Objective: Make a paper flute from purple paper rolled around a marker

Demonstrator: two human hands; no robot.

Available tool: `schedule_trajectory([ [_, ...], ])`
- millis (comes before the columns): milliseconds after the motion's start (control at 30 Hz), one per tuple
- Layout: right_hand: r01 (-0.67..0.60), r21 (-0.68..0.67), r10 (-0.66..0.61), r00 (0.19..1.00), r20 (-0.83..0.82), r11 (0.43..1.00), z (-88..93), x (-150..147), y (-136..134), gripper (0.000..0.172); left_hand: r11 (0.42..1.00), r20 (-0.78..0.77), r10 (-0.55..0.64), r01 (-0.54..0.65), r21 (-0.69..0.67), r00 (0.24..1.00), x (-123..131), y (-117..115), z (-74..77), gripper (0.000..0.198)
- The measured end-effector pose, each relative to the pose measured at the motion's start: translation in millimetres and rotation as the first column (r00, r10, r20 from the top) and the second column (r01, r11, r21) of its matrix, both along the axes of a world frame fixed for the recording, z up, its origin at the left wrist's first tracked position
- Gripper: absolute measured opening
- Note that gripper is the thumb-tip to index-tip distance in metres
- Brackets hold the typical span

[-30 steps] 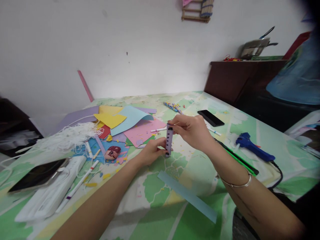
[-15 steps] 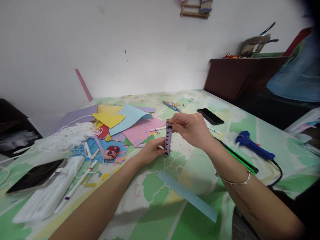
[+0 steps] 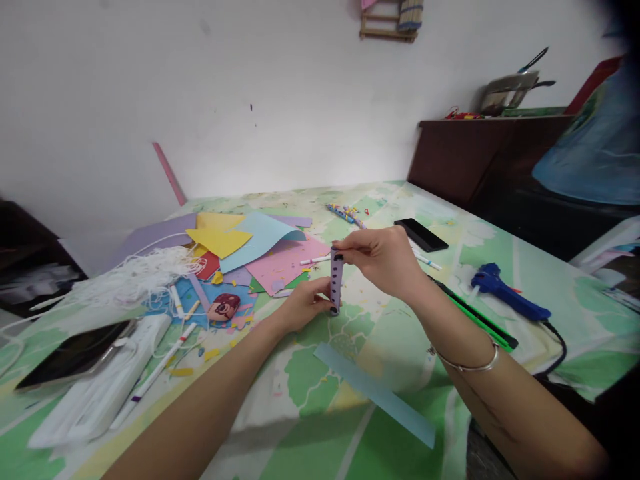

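A narrow purple paper tube (image 3: 337, 280) with a row of dark spots stands nearly upright in front of me. My left hand (image 3: 307, 303) pinches its lower end between thumb and fingers. At the upper end, my right hand (image 3: 377, 257) grips it with thumb and fingertips. Below the hands a light blue paper strip (image 3: 375, 395) lies on the patterned tablecloth. Just behind the tube, a white marker (image 3: 317, 259) rests on the table, partly hidden by the right hand.
On the left are coloured paper sheets (image 3: 280, 263), tangled white string (image 3: 135, 280), a tablet-like device (image 3: 75, 353) and a maroon case (image 3: 224, 307). To the right lie a black phone (image 3: 421, 234), a green-edged cutter-like tool (image 3: 480, 317) and a blue glue gun (image 3: 510, 291) with a cord.
Both hands keep their hold on the purple tube, which stays almost in place. The view has shifted very slightly.
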State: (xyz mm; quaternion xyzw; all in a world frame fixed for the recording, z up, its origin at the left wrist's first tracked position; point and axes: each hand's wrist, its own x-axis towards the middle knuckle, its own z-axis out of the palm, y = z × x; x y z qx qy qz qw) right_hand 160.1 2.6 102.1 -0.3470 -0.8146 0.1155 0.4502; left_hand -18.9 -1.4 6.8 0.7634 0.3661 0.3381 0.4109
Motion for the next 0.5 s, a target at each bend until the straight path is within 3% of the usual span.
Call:
schedule_trajectory([
  [267, 0.020, -0.025, -0.019, 0.999, 0.028, 0.999, -3.6, -5, -10, 0.015, 0.996, -0.030, 0.079, -0.077, 0.038, 0.996, 1, -1, -4.0, 0.016],
  [500, 0.057, -0.048, -0.054, 0.996, 0.067, 0.997, 0.5, -7, -11, 0.015, 0.997, -0.038, 0.072, -0.071, 0.036, 0.997, 1, -4, -1.7, 0.018],
])
